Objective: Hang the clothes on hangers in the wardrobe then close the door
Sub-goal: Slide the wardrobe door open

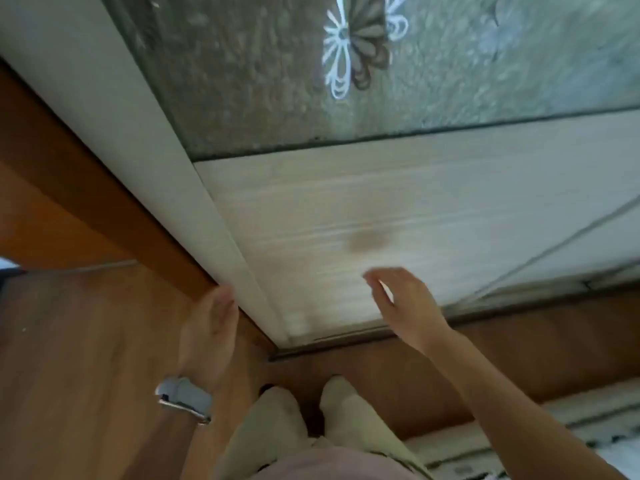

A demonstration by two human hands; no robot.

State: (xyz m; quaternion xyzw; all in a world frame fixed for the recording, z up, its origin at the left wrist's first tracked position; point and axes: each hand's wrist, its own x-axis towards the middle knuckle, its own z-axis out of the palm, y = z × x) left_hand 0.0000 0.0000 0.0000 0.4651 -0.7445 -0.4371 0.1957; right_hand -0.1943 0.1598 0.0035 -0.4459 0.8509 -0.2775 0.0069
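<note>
A sliding wardrobe door (329, 216) fills the view, with a pale wood lower panel and a frosted glass upper panel carrying a flower pattern (349, 50). My left hand (211, 327), with a watch on its wrist, lies against the door's white left edge frame (145, 161), fingers straight. My right hand (405, 299) hovers just in front of the lower panel, fingers relaxed and holding nothing; the frame is blurred. No clothes or hangers are in view.
Brown wooden floor (79, 358) lies to the left and below. The door's bottom track (346, 351) runs along the floor. My legs in light trousers and socks (311, 410) stand close to the door. A light rug (554, 434) lies at the lower right.
</note>
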